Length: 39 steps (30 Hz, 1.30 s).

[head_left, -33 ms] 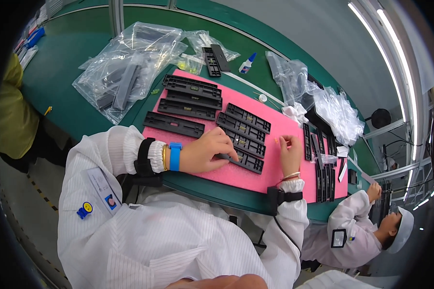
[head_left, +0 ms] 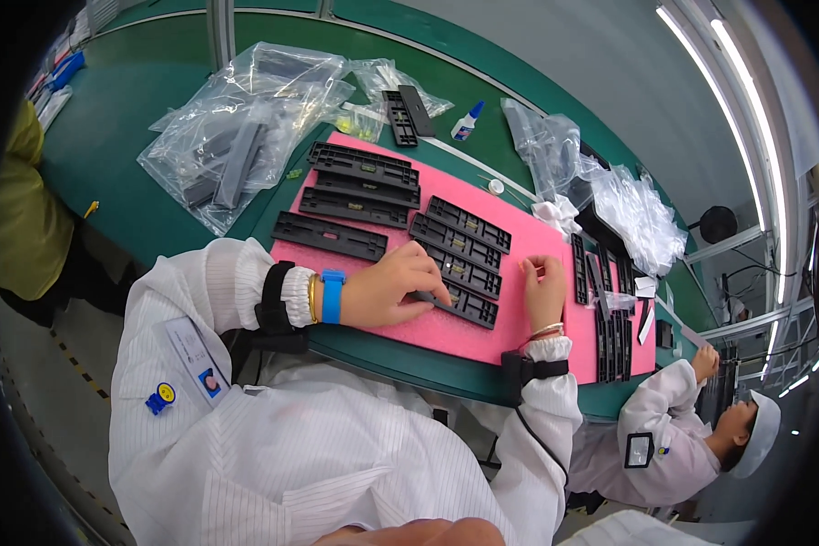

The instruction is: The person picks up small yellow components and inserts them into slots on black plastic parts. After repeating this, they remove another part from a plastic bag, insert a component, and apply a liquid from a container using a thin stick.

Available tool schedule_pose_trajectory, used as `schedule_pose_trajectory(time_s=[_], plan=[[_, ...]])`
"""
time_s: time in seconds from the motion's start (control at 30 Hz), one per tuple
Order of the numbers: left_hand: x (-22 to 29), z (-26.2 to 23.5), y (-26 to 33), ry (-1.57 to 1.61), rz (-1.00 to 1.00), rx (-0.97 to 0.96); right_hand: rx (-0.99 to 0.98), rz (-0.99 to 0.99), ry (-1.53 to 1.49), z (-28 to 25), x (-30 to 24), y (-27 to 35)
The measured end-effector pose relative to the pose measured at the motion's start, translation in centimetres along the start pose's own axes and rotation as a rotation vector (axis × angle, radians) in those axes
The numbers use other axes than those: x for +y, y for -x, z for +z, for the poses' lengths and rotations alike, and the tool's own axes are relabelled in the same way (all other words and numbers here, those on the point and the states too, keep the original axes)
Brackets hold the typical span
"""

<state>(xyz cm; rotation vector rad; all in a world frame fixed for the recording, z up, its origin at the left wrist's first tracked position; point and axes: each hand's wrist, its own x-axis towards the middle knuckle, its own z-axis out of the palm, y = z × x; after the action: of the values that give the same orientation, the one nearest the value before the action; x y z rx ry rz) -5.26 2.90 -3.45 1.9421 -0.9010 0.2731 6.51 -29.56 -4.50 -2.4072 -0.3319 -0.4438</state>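
Note:
On the pink foam mat (head_left: 400, 338), my left hand (head_left: 399, 289) is closed over the left end of the nearest long black plastic part (head_left: 475, 309), its fingertips resting on the ribbed face. Behind that part lie several similar parts, one of them a black part (head_left: 469, 223), each with a small yellowish-green piece at its middle. My right hand (head_left: 544, 287) hovers over the mat to the right of these parts, thumb and fingertips pinched together. Whatever is between those fingertips is too small to make out. A second row, with a black part (head_left: 329, 235) at its near end, lies to the left.
Clear plastic bags (head_left: 246, 127) with dark strips lie far left. A small glue bottle (head_left: 467, 121) and a round white cap (head_left: 495, 187) are behind the mat. More black parts (head_left: 615, 346) stand in rows at right, beside a co-worker in white (head_left: 664, 437). Another person's yellow sleeve (head_left: 36, 209) is at left.
My right hand has shifted very slightly. My left hand stays on the black plastic part.

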Motion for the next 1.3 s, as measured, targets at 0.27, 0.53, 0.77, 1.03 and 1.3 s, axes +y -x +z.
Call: schedule_pose_trajectory(time_s=[0.27, 0.53, 0.77, 1.03, 1.3], plan=[[0.2, 1.0, 0.3, 0.056, 0.123, 0.019, -0.056, -0.132, 0.149, 0.7, -0.2, -0.3], [1.2, 1.3, 1.4, 0.19, 0.207, -0.131, -0.221, -0.195, 0.238, 0.0, -0.1, -5.4], [0.6, 1.8, 2.2, 0.43, 0.002, -0.364, -0.524, -0.113, -0.287, 9.8, -13.9, -16.5], [0.7, 2.5, 1.7, 0.403, -0.023, -0.404, -0.604, 0.034, -0.391, 22.1, -17.1, -22.5], [0.6, 1.9, 1.8, 0.434, -0.13, -0.404, -0.599, 0.039, -0.241, 23.2, -20.3, -22.1]])
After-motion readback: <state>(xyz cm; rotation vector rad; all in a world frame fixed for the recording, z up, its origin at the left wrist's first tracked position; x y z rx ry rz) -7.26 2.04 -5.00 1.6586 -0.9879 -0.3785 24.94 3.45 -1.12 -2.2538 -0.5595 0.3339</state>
